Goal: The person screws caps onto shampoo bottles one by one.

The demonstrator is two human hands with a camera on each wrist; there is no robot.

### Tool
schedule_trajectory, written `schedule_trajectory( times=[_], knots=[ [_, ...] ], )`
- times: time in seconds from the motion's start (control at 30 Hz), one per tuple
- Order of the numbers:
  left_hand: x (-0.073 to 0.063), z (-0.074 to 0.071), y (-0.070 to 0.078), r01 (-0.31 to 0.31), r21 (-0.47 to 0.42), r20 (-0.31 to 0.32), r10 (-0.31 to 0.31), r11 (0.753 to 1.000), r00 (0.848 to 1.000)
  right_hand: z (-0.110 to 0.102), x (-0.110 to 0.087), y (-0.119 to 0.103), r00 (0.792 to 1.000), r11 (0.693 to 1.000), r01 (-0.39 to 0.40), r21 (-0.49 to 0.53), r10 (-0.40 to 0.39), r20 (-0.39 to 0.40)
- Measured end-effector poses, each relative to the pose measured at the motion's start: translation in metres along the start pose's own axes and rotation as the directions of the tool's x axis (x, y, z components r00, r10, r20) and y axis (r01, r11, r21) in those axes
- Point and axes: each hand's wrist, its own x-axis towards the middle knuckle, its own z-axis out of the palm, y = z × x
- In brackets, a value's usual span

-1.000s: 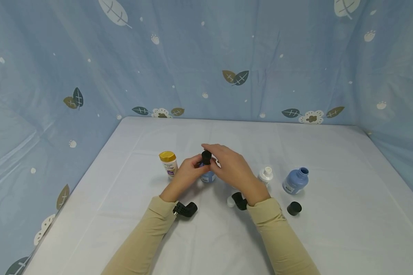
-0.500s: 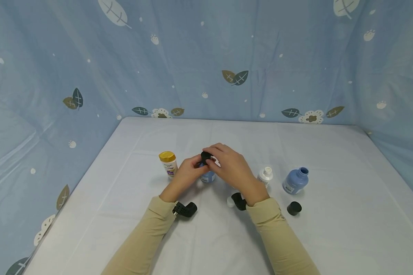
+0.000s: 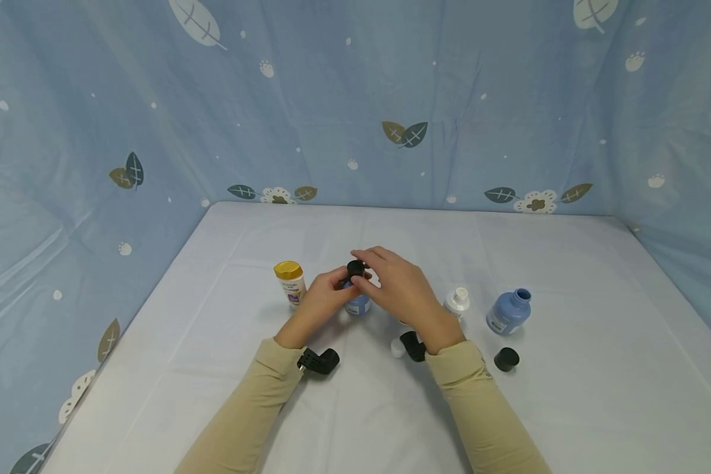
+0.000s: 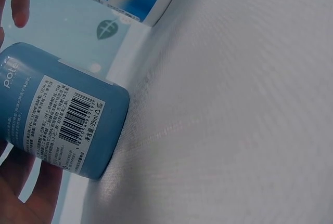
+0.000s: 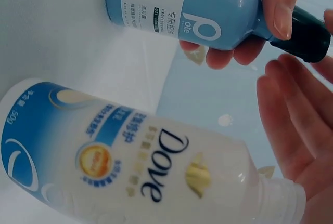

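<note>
A blue bottle with a barcode label stands upright, its black cap seated on the neck. My left hand holds this bottle round its upper part, the thumb lying along the shoulder. From the other side my right hand pinches the black cap between thumb and fingertips, its remaining fingers extended. Close by my right wrist, a white Dove bottle stands uncapped. To the left of my left hand is a white bottle with a gold cap.
An uncapped blue bottle stands on the right, with a loose black cap in front of it. A small white cap lies near my right wrist. The white table meets a blue patterned curtain at the back.
My right fingers came down over the black cap half a second ago and have since spread back a little, the thumb staying at its side. The left hand and bottle hold still.
</note>
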Motion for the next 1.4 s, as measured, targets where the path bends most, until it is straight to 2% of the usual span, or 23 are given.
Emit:
schedule_trajectory(
  times=[0.23,1.17,1.4],
  knots=[
    [-0.0011,-0.0001,0.0017,0.015,0.013,-0.013,-0.014,1.0,1.0,-0.001,0.0003,-0.0004,0.998,0.998,0.045,0.037,-0.047,0.037],
    [-0.0008,0.0,0.001,0.045,0.01,-0.02,-0.045,0.999,0.999,-0.0003,0.001,-0.001,0.999,0.999,0.036,-0.002,-0.036,0.034],
    [-0.0006,0.0004,0.0005,0.033,0.029,-0.027,-0.033,0.999,0.999,0.001,0.0005,0.0001,0.999,0.999,0.035,0.001,-0.035,0.026]
  ],
)
